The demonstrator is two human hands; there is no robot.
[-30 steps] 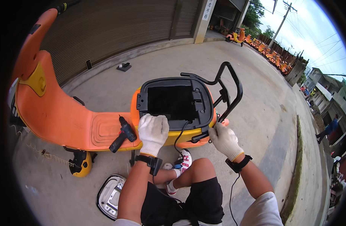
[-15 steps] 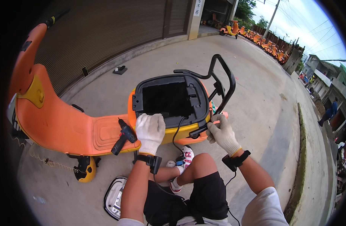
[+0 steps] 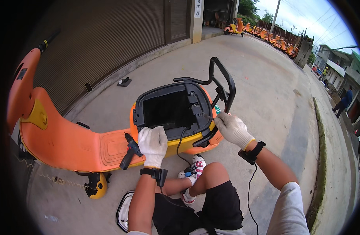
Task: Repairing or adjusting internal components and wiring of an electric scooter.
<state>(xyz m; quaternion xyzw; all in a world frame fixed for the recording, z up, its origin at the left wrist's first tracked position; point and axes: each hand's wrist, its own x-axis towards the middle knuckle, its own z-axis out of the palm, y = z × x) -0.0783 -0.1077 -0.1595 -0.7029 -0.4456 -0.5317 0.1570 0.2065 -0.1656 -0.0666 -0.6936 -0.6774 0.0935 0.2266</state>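
Note:
An orange and yellow scooter (image 3: 66,137) stands before me, its seat opening bared as a black-framed compartment (image 3: 169,131). My left hand (image 3: 153,141), in a white work glove, is closed at the frame's near left edge; what its fingers hold is hidden. Beside it a cordless drill (image 3: 131,151) lies on the orange footboard. Past the frame's right edge, my gloved right hand (image 3: 231,127) pinches a thin, dark-tipped shaft (image 3: 206,116) that points at the frame's right corner; its exact kind is unclear. A black cable (image 3: 179,145) hangs from the compartment over the near side.
A black tubular rack (image 3: 229,84) rises behind the compartment. Near my left forearm lies a black and white panel (image 3: 124,209) on the concrete. A small dark object (image 3: 124,82) lies by the shutter (image 3: 109,43). Parked orange scooters (image 3: 270,37) line the far yard; a person (image 3: 343,102) stands right.
My right hand has lifted from the rack's lower end up to the frame's right corner, and a thin shaft now shows in its fingers. My left hand stays at the near edge.

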